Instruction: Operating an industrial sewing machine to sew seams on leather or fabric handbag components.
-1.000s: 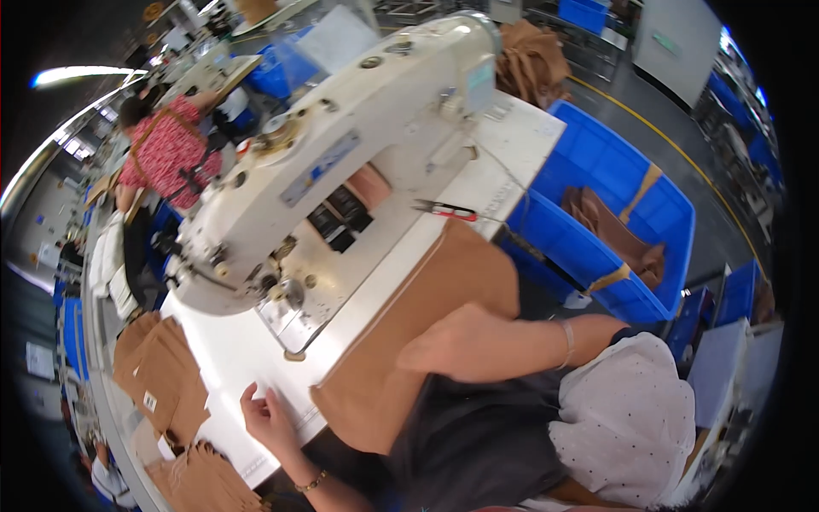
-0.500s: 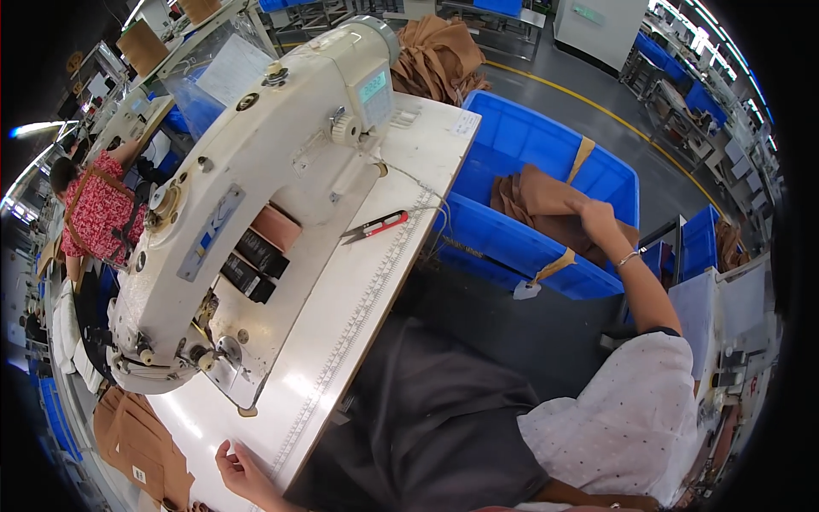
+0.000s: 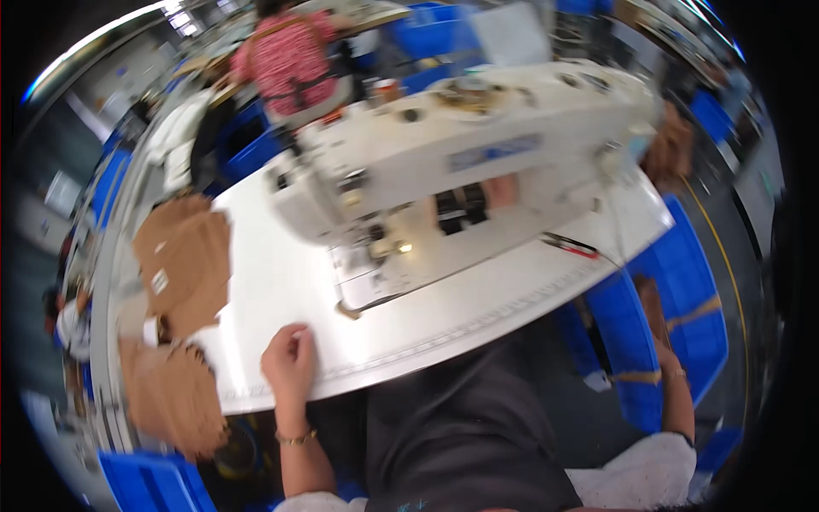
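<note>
My left hand (image 3: 288, 363) rests near the front edge of the white sewing table (image 3: 264, 282), its fingers curled in and nothing visible in them. In front of it stands a white sewing machine (image 3: 409, 141), its needle area lit. My right hand (image 3: 668, 357) reaches down into a blue bin (image 3: 627, 341) at the right, against brown fabric (image 3: 652, 309). Motion blur and the bin wall hide its fingers, so its grip cannot be made out. Red-handled thread snips (image 3: 572, 247) lie on the tabletop beside the machine.
Brown cut fabric pieces (image 3: 183, 256) lie at the table's left end, with another brown stack (image 3: 171, 397) nearer me. A second blue bin (image 3: 158, 482) stands at the lower left. Beyond the machine, a person in a red patterned top (image 3: 290, 64) sits.
The whole view has swung left, bringing the left fabric stacks into sight. My left hand has curled closer. My right hand is still at the brown fabric in the blue bin, now blurred.
</note>
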Demonstrator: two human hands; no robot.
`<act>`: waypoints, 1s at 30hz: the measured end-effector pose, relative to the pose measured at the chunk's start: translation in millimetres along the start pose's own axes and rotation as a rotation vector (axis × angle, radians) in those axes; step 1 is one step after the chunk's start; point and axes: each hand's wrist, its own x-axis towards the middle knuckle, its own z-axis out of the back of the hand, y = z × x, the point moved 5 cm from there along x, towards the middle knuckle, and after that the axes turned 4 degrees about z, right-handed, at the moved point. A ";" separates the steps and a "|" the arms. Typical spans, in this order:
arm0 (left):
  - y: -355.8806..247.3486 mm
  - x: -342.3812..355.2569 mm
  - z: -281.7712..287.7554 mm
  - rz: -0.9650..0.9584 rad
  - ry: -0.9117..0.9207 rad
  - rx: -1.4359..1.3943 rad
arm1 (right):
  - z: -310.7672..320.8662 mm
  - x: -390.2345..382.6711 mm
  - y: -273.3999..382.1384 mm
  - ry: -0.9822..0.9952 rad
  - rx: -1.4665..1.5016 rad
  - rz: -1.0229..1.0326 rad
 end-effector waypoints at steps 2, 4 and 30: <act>-9.2 -4.7 11.8 -0.041 -0.022 0.014 | -2.4 12.1 -2.9 0.098 0.021 0.108; -16.2 -5.1 12.3 -0.093 0.036 -0.024 | 0.1 9.7 -9.7 0.084 0.117 0.089; 119.3 134.1 136.8 -0.054 0.073 -0.560 | -58.6 54.9 415.2 -0.468 -0.597 0.938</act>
